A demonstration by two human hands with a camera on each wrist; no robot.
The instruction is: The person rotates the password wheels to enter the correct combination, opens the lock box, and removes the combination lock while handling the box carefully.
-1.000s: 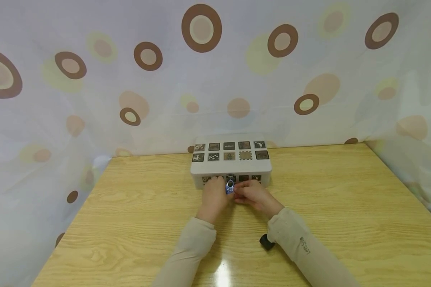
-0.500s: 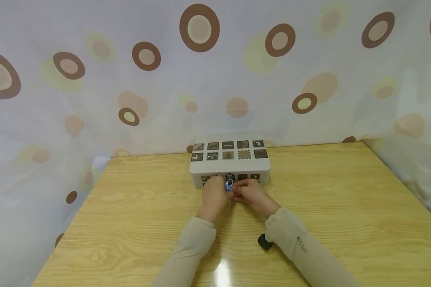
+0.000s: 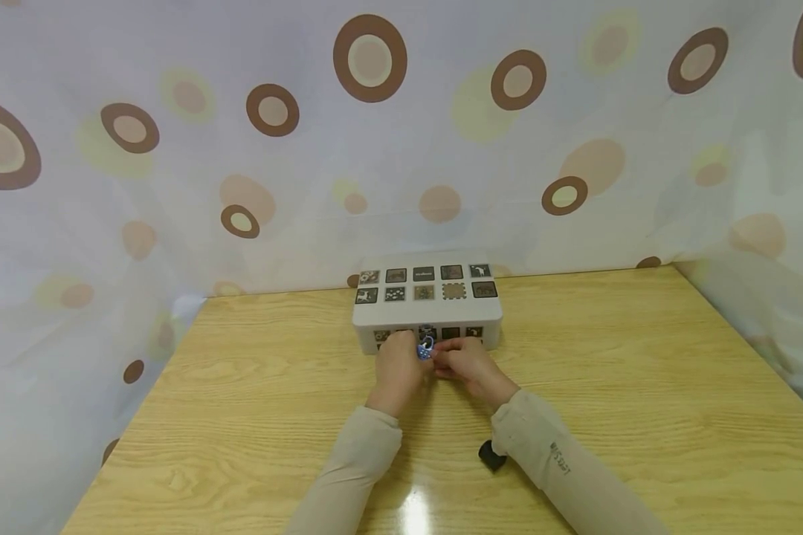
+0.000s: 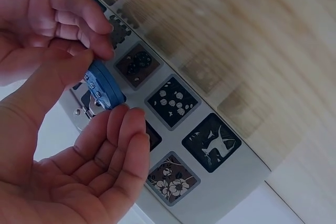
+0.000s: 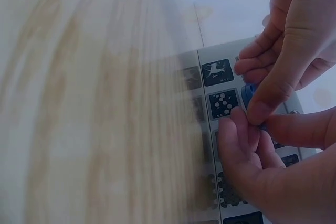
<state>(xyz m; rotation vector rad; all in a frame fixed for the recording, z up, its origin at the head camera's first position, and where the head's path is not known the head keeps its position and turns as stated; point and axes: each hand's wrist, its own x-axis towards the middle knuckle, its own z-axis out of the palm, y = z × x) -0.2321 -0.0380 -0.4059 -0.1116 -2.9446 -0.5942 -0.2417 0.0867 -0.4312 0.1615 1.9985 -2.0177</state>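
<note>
A small blue combination padlock (image 4: 105,85) with number dials is held in front of the white box (image 3: 428,310). My left hand (image 3: 398,368) pinches its body between thumb and fingers. From the other side, my right hand (image 3: 470,365) has its thumb and fingertips together on the padlock's end. The shackle loop points up toward the box's metal latch (image 4: 84,113) in the head view. In the right wrist view, most of the padlock is hidden behind the left thumb (image 5: 275,90). Dark picture squares cover the box's lid and front.
The box stands on a wooden table (image 3: 254,416) against a patterned curtain (image 3: 401,163). A small black object (image 3: 491,455) lies beside the right sleeve (image 3: 542,431), nearer the front.
The padlock has tilted a little between the fingers, its shackle now leaning right. Both hands stay at the same spot before the box; the head view has shifted slightly.
</note>
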